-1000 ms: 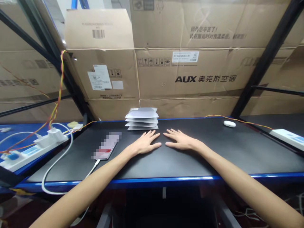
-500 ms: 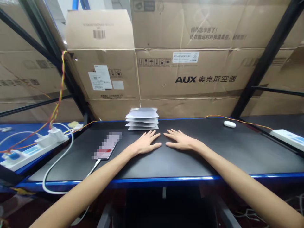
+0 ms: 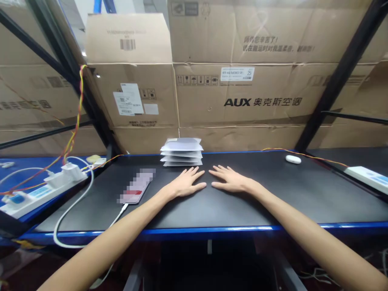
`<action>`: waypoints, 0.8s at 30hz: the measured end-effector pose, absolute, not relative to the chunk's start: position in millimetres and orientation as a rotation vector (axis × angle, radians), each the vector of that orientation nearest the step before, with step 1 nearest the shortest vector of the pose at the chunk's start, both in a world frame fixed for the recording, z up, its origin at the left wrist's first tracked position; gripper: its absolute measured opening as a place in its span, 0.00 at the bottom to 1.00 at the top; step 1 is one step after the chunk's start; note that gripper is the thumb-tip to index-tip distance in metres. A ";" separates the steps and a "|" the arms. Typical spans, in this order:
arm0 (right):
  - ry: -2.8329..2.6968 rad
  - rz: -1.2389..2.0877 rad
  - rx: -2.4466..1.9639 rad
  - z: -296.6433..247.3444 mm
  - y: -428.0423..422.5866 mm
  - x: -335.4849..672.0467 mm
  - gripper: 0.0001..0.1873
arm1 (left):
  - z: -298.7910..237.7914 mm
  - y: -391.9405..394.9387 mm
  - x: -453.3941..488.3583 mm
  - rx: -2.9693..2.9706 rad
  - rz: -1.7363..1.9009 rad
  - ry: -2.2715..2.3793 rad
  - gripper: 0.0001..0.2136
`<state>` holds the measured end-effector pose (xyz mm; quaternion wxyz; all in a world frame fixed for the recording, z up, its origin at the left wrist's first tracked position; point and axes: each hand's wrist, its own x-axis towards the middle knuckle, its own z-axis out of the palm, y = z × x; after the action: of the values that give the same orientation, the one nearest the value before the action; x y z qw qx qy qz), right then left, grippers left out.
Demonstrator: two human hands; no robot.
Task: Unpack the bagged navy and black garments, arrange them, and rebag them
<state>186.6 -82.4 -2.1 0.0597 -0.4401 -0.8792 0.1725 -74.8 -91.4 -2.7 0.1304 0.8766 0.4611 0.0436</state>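
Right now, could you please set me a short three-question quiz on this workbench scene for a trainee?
1. True or false: the left hand and the right hand both lie flat and open on the black mat, holding nothing.
2. What lies just beyond the left hand's fingertips? A) the stack of white pouches B) a roll of tape C) a screwdriver
3. Fill in: the phone lies on the person's ____ side, with a white cable plugged in.

Key
1. True.
2. A; the stack sits near the mat's far edge, apart from the fingers.
3. Left; the small white case lies far off to the right.
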 end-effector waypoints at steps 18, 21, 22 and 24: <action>-2.680 0.504 -1.348 1.4 -84.5 184.8 0.46 | -1.4 -92.8 -74.8 2.536 0.118 1.345 0.38; -2.681 0.503 -1.351 0.8 -84.1 185.2 0.47 | -0.4 -93.2 -74.8 2.534 0.120 1.346 0.38; -2.681 0.504 -1.351 0.5 -83.9 185.4 0.47 | -0.6 -93.0 -75.0 2.535 0.122 1.345 0.38; -2.678 0.508 -1.348 -0.1 -83.6 185.7 0.47 | -1.6 -92.2 -75.4 2.542 0.131 1.336 0.38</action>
<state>185.7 -83.6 -0.1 0.0503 -0.4427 -0.8795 0.1669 -75.4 -92.2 -1.6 0.1331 0.8764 0.4606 0.0453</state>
